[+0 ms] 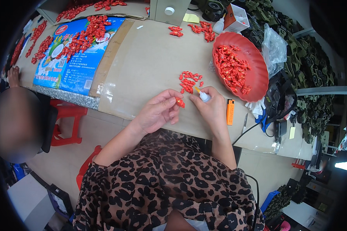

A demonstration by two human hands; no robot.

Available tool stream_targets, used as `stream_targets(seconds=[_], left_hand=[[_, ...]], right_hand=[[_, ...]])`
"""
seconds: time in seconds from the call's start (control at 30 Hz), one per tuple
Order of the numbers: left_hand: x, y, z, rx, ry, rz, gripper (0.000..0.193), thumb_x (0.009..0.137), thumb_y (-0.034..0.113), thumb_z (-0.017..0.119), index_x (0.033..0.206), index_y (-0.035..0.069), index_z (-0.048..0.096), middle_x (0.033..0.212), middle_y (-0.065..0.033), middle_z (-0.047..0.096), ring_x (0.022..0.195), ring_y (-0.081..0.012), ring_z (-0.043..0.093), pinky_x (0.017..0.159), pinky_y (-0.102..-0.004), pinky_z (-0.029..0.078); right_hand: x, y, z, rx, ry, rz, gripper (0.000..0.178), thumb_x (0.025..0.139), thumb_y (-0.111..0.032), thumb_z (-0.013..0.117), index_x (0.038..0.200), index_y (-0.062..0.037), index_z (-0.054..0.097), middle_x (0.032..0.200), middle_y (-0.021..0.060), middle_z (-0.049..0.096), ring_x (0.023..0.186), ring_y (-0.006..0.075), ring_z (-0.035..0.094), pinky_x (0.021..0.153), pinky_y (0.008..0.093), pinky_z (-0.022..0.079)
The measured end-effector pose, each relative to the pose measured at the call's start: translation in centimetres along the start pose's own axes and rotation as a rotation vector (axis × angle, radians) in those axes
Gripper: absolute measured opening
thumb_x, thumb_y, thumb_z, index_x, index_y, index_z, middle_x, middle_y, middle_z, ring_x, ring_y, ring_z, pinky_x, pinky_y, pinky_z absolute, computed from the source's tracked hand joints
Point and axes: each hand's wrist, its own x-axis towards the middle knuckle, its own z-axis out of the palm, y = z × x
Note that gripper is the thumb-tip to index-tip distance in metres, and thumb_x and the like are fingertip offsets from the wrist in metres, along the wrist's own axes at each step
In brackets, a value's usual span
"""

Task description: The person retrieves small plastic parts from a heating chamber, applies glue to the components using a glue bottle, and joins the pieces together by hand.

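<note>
Between the thumb and fingers of my left hand (160, 109) is a small shiny red figurine (180, 102) with gold marks. My right hand (212, 109) grips a small white glue bottle (205, 97), its yellowish nozzle (197, 89) tilted up and to the left, apart from the figurine. Just beyond both hands, a loose cluster of small red pieces (189, 81) lies on the table. At the right, a scalloped red bowl (261, 73) holds a heap of similar red pieces (231, 65).
An orange box cutter (230, 112) lies right of my right hand. Farther left, a blue printed cardboard sheet (75, 79) carries many red pieces. A clear plastic bag (274, 48) and camouflage gear (312, 73) crowd the right side. Another person's hand (14, 76) rests at the left table edge.
</note>
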Motion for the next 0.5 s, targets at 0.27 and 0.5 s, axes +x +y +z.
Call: stream_targets(seconds=[0.27, 0.5], left_hand=[[0.0, -0.1, 0.4, 0.011, 0.029, 0.034, 0.019, 0.086, 0.018, 0.043, 0.101, 0.004, 0.043, 0.074, -0.0026, 0.047, 0.058, -0.0096, 0.042, 0.05, -0.0248, 0.037], [-0.1, -0.2, 0.2, -0.001, -0.016, 0.033, 0.018, 0.087, 0.014, 0.041, 0.101, 0.004, 0.045, 0.083, -0.0045, 0.051, 0.06, -0.009, 0.042, 0.054, -0.0255, 0.04]], right_hand=[[0.5, -0.4, 1.0, -0.068, 0.103, -0.103, 0.024, 0.065, -0.021, 0.065, 0.083, -0.0055, 0.061, 0.073, 0.0119, 0.06, 0.068, 0.0249, 0.058, 0.062, 0.0335, 0.044], [-0.1, 1.4, -0.4, 0.794, -0.148, 0.062, 0.019, 0.07, -0.014, 0.066, 0.084, -0.0014, 0.061, 0.068, 0.0023, 0.058, 0.059, 0.0067, 0.05, 0.055, 0.0186, 0.039]])
